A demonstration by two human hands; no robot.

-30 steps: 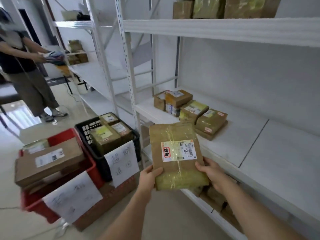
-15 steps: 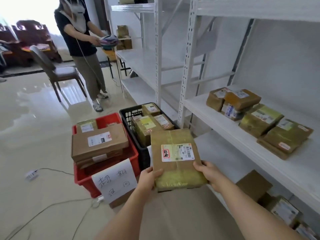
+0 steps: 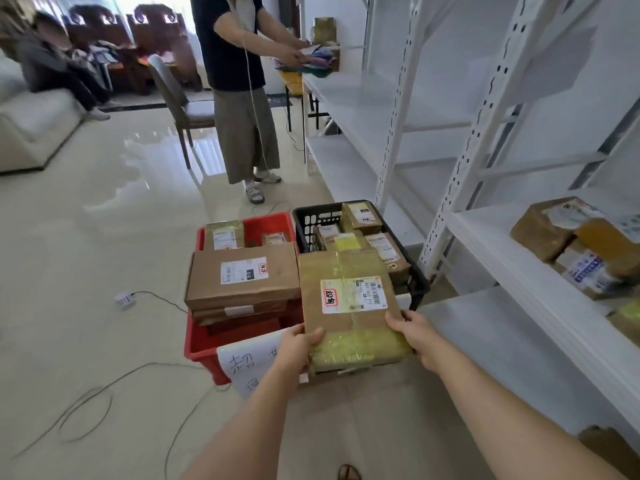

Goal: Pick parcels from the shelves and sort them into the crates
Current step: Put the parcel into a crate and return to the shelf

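Hands, left (image 3: 299, 339) and right (image 3: 412, 329), are gripping parcel (image 3: 349, 303) by near corners, label up, probably for reading before choosing red crate (image 3: 202, 351) or black crate (image 3: 304, 220) beyond.

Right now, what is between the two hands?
In the head view, one taped parcel lies between the left hand and right hand; both grip it.

Daylight is pouring in from a window (image 3: 152, 3) at the upper left, overexposing that corner and laying white glare across the glossy floor (image 3: 114, 188). Elsewhere the illumination is reading as bright and even, with soft shadows. Wide-angle distortion is bowing the shelf uprights (image 3: 485, 109) near the right edge. Distant figures are appearing soft.
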